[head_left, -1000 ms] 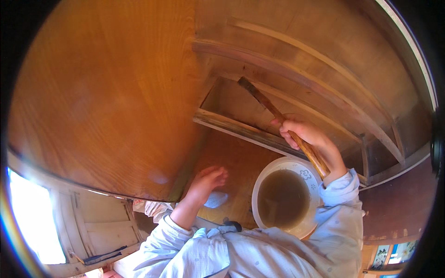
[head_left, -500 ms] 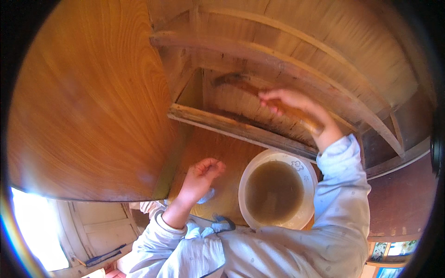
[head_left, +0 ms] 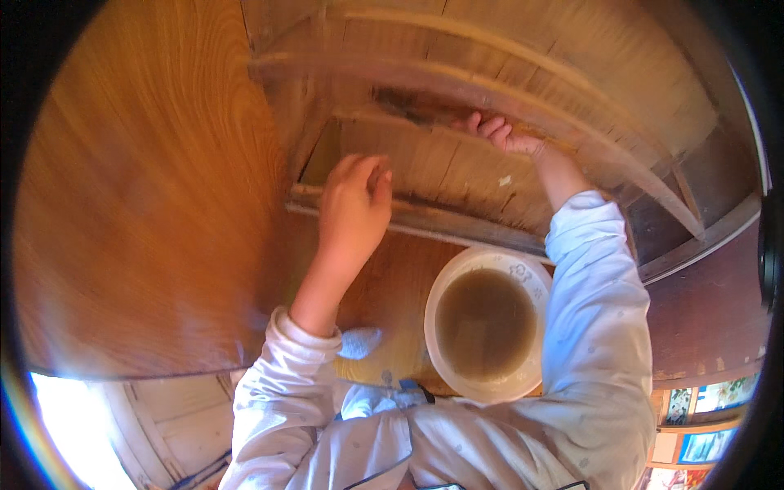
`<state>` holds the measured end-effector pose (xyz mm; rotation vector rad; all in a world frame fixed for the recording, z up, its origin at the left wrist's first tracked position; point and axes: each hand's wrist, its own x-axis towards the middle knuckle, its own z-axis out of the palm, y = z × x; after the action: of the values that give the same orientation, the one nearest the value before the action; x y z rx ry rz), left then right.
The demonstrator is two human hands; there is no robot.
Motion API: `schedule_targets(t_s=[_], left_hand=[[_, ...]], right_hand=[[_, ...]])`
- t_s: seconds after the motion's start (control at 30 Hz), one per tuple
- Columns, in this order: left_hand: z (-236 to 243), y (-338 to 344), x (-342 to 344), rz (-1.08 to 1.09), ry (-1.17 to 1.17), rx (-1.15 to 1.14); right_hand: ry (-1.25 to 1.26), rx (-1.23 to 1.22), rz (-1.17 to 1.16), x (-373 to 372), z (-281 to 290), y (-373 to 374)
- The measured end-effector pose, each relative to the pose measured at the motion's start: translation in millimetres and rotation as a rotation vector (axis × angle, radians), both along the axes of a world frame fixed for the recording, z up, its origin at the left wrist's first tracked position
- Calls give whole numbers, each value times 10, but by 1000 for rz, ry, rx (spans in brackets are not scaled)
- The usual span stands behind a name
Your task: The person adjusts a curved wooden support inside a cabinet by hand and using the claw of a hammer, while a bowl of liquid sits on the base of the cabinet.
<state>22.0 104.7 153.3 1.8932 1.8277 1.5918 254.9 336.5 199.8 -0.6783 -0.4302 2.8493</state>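
My right hand is closed round a wooden-handled tool with a dark head, held across the open wooden frame. Motion smears the tool, and its exact kind cannot be made out. Over the frame's near left corner hangs my left hand, its fingers loosely curled and no object visible in them. A white basin with a grey flower pattern stands below the frame, holding murky brown water.
A large wood-grain panel rises on the left. Curved wooden rails cross the frame at the upper right. A light blue cloth-like thing lies by my left forearm. Shelves with pictures show at the lower right.
My left hand has moved up and forward, from above the floor to the frame's corner. My right hand and the tool have shifted slightly farther away.
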Motion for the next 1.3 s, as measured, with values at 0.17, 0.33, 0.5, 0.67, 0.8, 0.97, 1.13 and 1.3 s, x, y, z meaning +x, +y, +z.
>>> schedule_targets(t_s=[0.17, 0.33, 0.5, 0.67, 0.8, 0.97, 1.13, 1.3], left_hand=[[396, 1072, 272, -40, 292, -128], [-235, 2024, -35, -157, 491, -344], [-385, 2281, -161, -170, 721, 70], [-427, 2371, -489, -355, 385, -37], [-58, 2182, -306, -373, 585, -132], [-183, 2160, -186, -316, 432, -143], [-567, 2470, -354, -207, 744, -49], [-452, 2392, 179, -654, 108, -248]], right_hand=[[-47, 803, -47, 571, -288, 680], [-217, 1530, -121, 151, 18, 196], [319, 527, -72, 241, 189, 154], [123, 857, -373, -79, 376, -241], [-578, 1407, -501, -173, 455, -149], [-628, 1456, -584, -135, 425, -65], [-610, 1410, -627, -108, 361, -98], [-656, 1350, -890, 186, 313, -59]])
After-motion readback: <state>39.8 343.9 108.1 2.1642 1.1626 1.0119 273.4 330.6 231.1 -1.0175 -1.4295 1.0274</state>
